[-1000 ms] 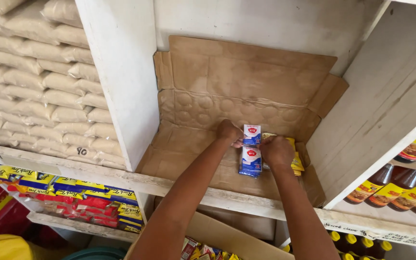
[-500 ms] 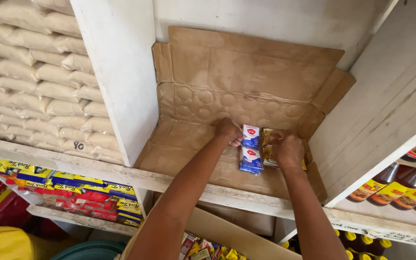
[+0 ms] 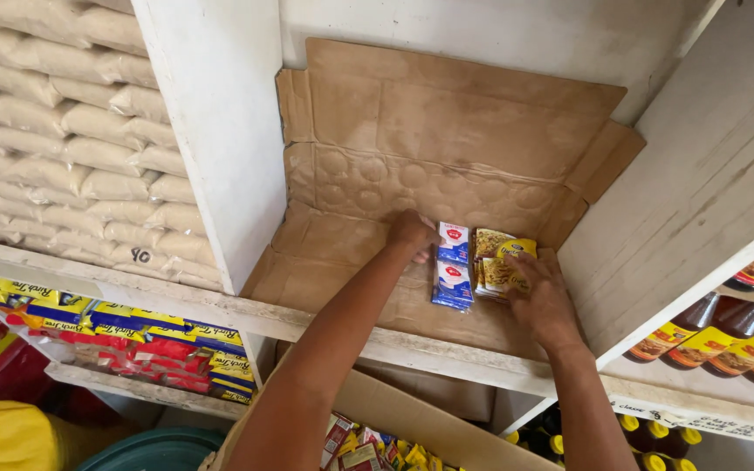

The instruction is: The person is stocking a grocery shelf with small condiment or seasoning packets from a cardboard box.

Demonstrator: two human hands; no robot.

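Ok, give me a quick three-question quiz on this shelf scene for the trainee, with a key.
1. True or false: the left hand touches the blue and white sachets.
2. What lines the shelf compartment under the sachets: A) plastic sheet, B) flattened cardboard, C) bare metal?
3. Which packets does the right hand rest on?

Key: 1. True. 2. B. 3. The yellow packets, lying right of the blue and white ones.
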